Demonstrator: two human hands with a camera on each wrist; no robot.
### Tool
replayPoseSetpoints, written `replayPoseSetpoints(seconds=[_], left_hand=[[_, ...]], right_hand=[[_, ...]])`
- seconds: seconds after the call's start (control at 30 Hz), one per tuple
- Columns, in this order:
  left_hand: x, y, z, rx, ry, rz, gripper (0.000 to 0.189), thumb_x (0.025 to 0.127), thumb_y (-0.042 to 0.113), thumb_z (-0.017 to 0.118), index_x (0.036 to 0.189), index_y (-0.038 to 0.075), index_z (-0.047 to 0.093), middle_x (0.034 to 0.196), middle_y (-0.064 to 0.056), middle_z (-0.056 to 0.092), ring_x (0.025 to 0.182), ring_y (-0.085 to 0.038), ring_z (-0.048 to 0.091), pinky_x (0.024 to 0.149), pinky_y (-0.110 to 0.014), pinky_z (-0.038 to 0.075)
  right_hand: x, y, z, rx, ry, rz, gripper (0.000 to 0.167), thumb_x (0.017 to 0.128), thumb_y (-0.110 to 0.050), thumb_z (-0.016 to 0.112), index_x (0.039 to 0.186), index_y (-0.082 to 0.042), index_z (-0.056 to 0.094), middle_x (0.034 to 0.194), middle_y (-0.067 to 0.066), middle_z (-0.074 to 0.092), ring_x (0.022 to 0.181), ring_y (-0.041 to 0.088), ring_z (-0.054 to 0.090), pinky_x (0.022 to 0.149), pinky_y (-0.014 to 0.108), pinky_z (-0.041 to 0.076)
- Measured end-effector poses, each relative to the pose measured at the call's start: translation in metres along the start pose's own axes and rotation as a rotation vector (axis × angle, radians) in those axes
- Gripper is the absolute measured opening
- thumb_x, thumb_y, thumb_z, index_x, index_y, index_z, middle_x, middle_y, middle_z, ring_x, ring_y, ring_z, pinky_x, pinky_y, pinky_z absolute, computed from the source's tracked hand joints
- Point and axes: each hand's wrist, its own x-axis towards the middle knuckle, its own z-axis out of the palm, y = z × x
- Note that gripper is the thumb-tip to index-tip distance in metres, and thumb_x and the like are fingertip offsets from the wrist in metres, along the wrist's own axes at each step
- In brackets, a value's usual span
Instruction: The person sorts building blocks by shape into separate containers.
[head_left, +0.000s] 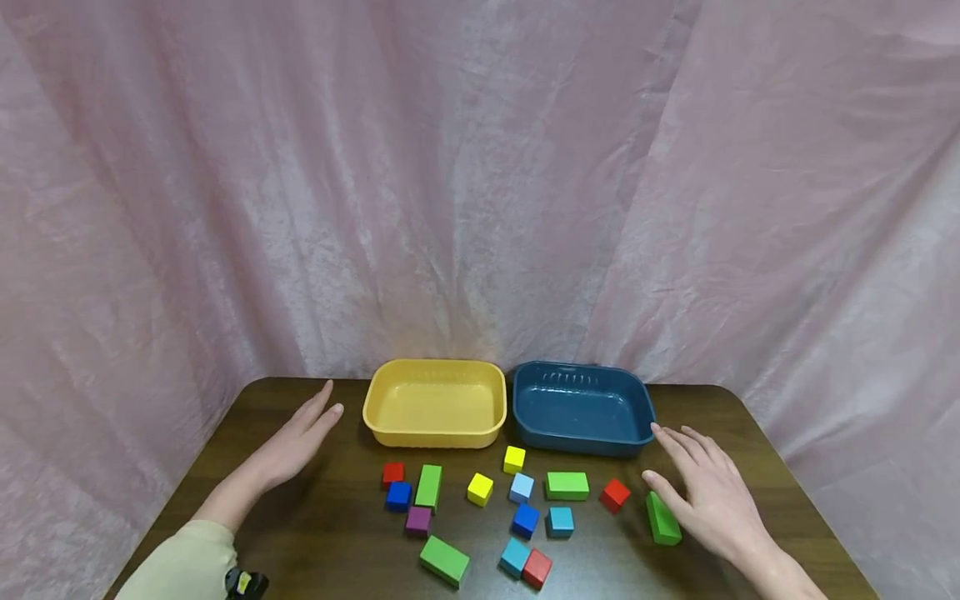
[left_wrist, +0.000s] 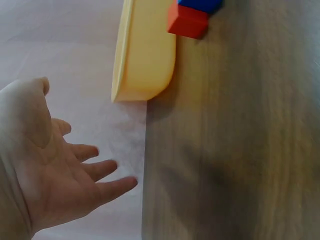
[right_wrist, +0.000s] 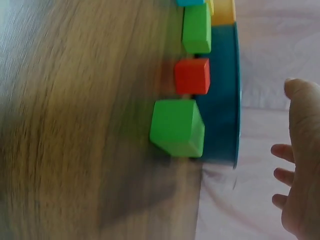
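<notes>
The left hand [head_left: 296, 442], fingers extended and holding nothing, hovers left of the yellow tray [head_left: 435, 438]. The right hand [head_left: 711, 500], empty with fingers loosely extended, hovers over the table [head_left: 337, 525] near a green rectangular block [head_left: 662, 518]. A red cube [head_left: 615, 496] lies in front of the blue tray [head_left: 581, 443].

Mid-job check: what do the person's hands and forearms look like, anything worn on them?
Both the left hand and right hand are bare, with no gloves or rings visible. The left forearm wears a pale green sleeve; a small black item with a yellow patch shows at its edge, too cropped to identify. No sleeve shows on the right.
</notes>
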Motion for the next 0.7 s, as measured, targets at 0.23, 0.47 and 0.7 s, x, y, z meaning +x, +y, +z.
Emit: replayPoseSetpoints(seconds=[0.23, 0.47, 0.7], left_hand=[[0.022, 0.003, 0.000, -0.259, -0.093, -0.125, 0.086, 0.105, 0.062, 0.038, 0.166, 0.018, -0.005, 0.168, -0.026, 0.007, 0.146, -0.052, 0.024, 0.109, -0.066, 0.038], [0.047, -0.002, 0.010, -0.530, -0.160, -0.204, 0.077, 0.108, 0.046, 0.048, 0.167, 0.021, 0.005, 0.167, -0.024, 0.005, 0.143, -0.052, 0.032, 0.094, -0.056, 0.055], [0.071, -0.012, 0.023, -0.630, -0.148, -0.247, 0.068, 0.111, 0.029, 0.046, 0.166, 0.014, 0.010, 0.165, -0.028, 0.007, 0.140, -0.053, 0.035, 0.092, -0.058, 0.055]], right_hand=[[0.001, -0.014, -0.006, -0.002, 0.052, -0.078, 0.055, 0.090, -0.032, 0.078, 0.141, -0.017, 0.063, 0.126, 0.007, 0.067, 0.122, 0.034, 0.054, 0.099, 0.059, 0.041], [-0.008, -0.027, -0.002, 0.010, 0.060, -0.090, 0.049, 0.088, -0.024, 0.081, 0.134, -0.018, 0.068, 0.117, -0.005, 0.068, 0.112, 0.024, 0.058, 0.094, 0.051, 0.044], [-0.018, -0.037, 0.008, -0.014, -0.008, -0.080, 0.041, 0.089, -0.028, 0.081, 0.129, -0.022, 0.072, 0.113, -0.012, 0.068, 0.109, 0.018, 0.060, 0.089, 0.049, 0.050]])
